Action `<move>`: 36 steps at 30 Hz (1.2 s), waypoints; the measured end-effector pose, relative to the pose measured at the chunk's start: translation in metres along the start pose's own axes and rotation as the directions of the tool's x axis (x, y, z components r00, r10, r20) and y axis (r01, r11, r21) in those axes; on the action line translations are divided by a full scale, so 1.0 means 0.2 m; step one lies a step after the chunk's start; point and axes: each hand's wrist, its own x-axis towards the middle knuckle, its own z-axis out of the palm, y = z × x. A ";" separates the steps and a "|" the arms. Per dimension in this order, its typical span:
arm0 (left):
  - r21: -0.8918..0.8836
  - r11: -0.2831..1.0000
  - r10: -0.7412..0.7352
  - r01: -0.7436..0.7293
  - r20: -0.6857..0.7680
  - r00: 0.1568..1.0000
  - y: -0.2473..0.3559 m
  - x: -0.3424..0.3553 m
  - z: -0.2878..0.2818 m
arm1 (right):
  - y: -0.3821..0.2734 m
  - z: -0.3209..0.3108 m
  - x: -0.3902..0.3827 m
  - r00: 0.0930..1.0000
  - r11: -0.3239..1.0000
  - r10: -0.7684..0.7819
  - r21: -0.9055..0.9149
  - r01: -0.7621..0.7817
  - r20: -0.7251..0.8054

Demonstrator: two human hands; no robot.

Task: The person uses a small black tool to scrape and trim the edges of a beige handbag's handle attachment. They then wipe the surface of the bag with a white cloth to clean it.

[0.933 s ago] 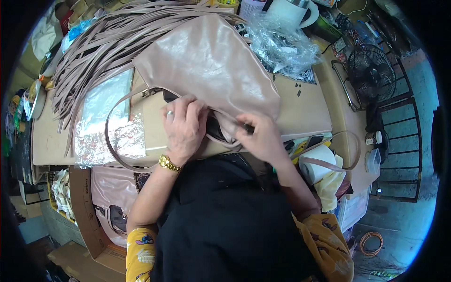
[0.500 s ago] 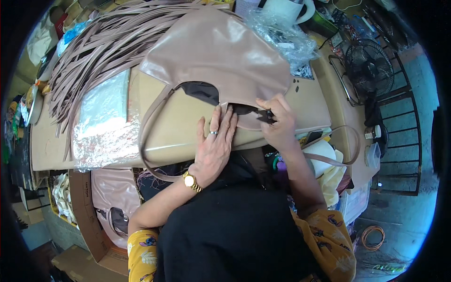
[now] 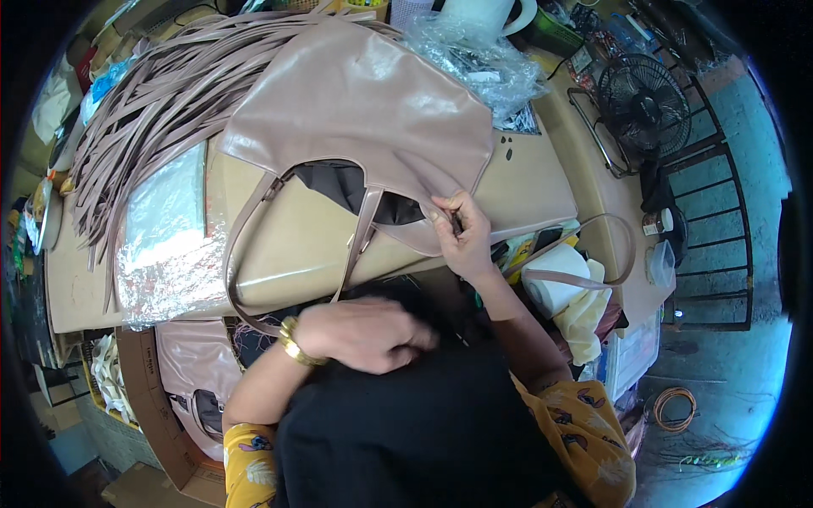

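Holding: our right hand [image 3: 461, 233] pinches the bag's [image 3: 364, 110] mouth edge, near the dark lining [image 3: 339, 182].
Tabletop [image 3: 525, 182]: the bag lies flat across it, mouth toward us.
Bag: we judge it soft, floppy and light, its smooth skin rather slippery; best gripped at the rim or the straps [image 3: 254, 229].
Left hand [image 3: 364, 334]: loosely curled, empty, near our body.

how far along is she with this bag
Done: the taupe handbag lies assembled on the table, both shoulder straps attached. In hand: the right hand pinches the mouth's edge by the dark lining; the left hand rests off the bag, on black cloth. Left: a pile of loose strips lies unused beside it.
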 end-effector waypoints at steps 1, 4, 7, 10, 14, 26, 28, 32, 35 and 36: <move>-0.192 0.960 0.210 -0.201 0.023 0.977 -0.05 -0.04 -0.02 | 0.00 0.00 0.01 0.999 0.999 0.048 0.009 -0.048 0.003; 0.166 0.982 0.076 0.091 -0.785 0.615 -0.11 -0.02 -0.10 | -0.05 -0.02 0.04 0.997 0.997 0.077 -0.026 -0.077 0.021; 0.436 0.861 0.291 0.264 -0.846 0.447 -0.18 0.07 -0.24 | -0.13 -0.04 0.08 0.991 0.999 0.005 -0.054 0.003 0.131; 0.217 0.974 0.114 0.067 -0.724 0.680 -0.33 0.08 -0.26 | -0.13 -0.11 0.07 0.932 0.977 0.139 0.106 -0.183 0.334; -0.572 0.817 -0.213 -0.078 -0.425 0.880 -0.41 0.09 -0.28 | -0.04 -0.15 0.08 0.859 0.947 0.208 0.122 -0.296 0.468; -0.790 0.598 -0.334 -0.136 -0.400 0.854 -0.47 0.14 -0.28 | -0.31 -0.03 0.20 0.898 0.799 -0.158 -0.481 0.361 0.411; -0.811 0.568 -0.360 -0.140 -0.397 0.844 -0.45 0.14 -0.28 | -0.32 -0.01 0.22 0.891 0.770 -0.179 -0.505 0.391 0.417; -0.814 0.557 -0.338 -0.167 -0.406 0.849 -0.53 0.15 -0.27 | -0.21 -0.01 0.23 0.932 0.902 -0.122 -0.353 0.248 0.342; -0.810 0.567 -0.337 -0.147 -0.392 0.856 -0.52 0.15 -0.28 | -0.10 -0.06 0.25 0.946 0.981 0.193 -0.072 -0.180 0.262; -0.816 0.562 -0.347 -0.133 -0.379 0.858 -0.51 0.15 -0.29 | -0.08 -0.08 0.25 0.910 0.936 0.331 0.034 -0.350 0.252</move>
